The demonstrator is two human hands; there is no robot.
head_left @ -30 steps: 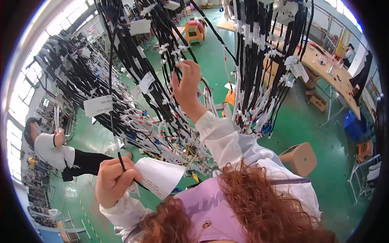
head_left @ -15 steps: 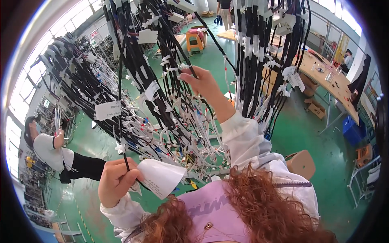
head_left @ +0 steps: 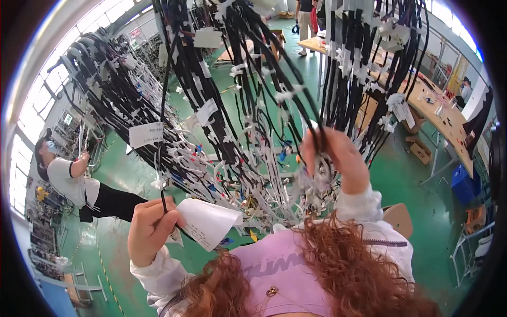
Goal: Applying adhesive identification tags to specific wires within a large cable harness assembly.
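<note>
A thin, black, sleeved cable (head_left: 163,202) was held at the lower left by the left hand (head_left: 150,230), with the thumb and fingers closed around it. A curled white paper sheet (head_left: 208,222) lay against that thumb (whether it was pinched or fastened to the cable could not be told). Nearer the middle, a slanting group of black cables (head_left: 308,103) was gripped by the right hand (head_left: 343,156), its fingers curled shut; how firmly could not be judged through the blur.

The black cables were judged to be light one by one but heavier as a group, bendable rather than stiff, and not very slippery in their dark covering. They would best be taken by the covered length, since the small white plastic clips (head_left: 289,95) looked easier to snag or break. The paper sheet appeared light, soft and easily creased, best taken by an edge.

The thin cable's long axis was nearly upright, running down past a white rectangular tag (head_left: 146,136) into the left fist. The slanting group was pointed from upper left down to the right, and blurred pale ends (head_left: 317,182) were seen just below the right hand.
</note>
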